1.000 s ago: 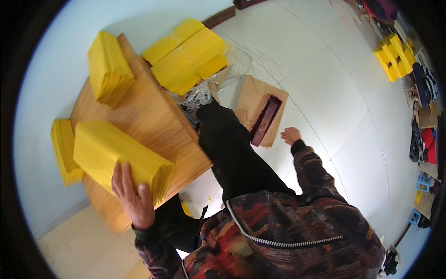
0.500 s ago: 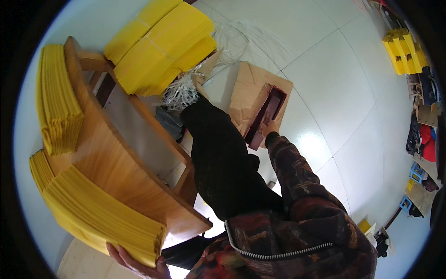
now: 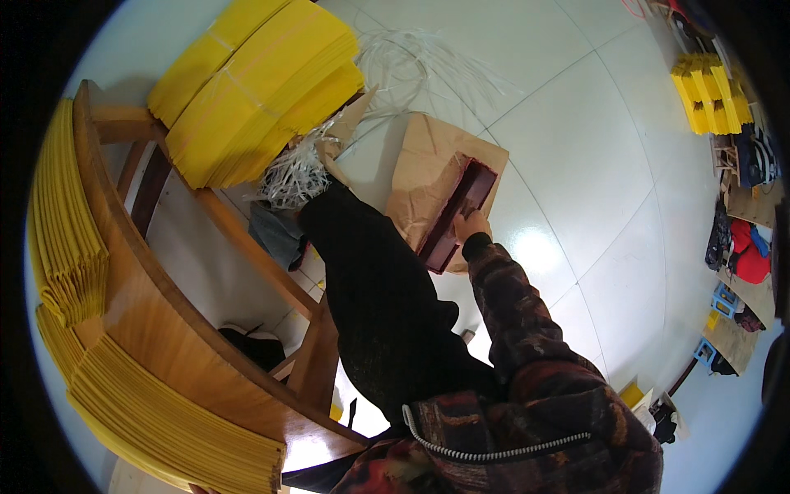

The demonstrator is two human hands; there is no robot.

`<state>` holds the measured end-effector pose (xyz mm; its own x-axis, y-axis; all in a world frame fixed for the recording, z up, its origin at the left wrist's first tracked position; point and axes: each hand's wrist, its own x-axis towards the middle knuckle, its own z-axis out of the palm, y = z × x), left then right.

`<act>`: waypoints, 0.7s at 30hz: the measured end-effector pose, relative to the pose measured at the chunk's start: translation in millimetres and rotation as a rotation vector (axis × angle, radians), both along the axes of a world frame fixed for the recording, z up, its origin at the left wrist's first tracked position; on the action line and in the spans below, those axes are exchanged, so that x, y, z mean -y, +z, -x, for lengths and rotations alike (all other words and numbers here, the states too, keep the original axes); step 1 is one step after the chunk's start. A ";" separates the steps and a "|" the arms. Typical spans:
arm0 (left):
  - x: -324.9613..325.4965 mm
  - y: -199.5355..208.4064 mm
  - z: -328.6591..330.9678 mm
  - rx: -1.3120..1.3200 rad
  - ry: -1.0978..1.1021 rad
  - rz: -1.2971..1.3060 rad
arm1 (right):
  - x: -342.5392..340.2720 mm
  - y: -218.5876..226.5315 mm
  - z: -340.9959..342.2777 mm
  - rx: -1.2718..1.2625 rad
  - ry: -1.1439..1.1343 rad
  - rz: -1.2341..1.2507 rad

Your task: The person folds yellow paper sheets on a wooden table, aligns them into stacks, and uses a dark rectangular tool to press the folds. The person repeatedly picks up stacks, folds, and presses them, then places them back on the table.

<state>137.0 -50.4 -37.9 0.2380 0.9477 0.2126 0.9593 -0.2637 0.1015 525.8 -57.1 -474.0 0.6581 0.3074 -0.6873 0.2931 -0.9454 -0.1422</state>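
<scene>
My right hand [image 3: 471, 224] is closed at the near side of a long, narrow dark red box [image 3: 444, 247] with an open top and dark inside. The box lies slantwise over a sheet of brown paper [image 3: 411, 174] on the floor; its exact contact with the paper is unclear. At the lower left, a thick stack of yellow folded paper [image 3: 169, 416] lies along the wooden table's near side. Only a sliver of my left hand [image 3: 197, 490] shows under that stack's lower edge, and its fingers are mostly hidden.
Another yellow paper stack [image 3: 67, 222] lies at the table's [image 3: 156, 317] far left. Strapped yellow bundles [image 3: 255, 90] stand beyond it. Shredded clear strips [image 3: 298, 173] and loose straps [image 3: 411, 62] lie on the tiled floor. My black-clad leg [image 3: 378, 280] is between table and box.
The view has shifted, and the table and yellow stacks sit farther left and lower. My left hand has nearly left the picture. My right hand stays at the dark red box.
</scene>
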 end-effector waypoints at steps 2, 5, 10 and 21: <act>0.6 -0.3 -0.5 0.005 0.018 0.001 | -6.8 -8.9 -1.9 -0.030 -0.019 0.005; 1.2 -0.2 1.4 -0.028 0.034 0.005 | -6.9 -29.8 7.1 0.046 0.007 0.001; 4.7 -4.6 10.6 -0.028 0.067 -0.027 | 0.4 -74.2 19.2 0.127 -0.002 0.059; 17.8 1.5 28.0 -0.214 0.138 0.072 | 0.7 -100.0 7.6 0.052 0.939 0.426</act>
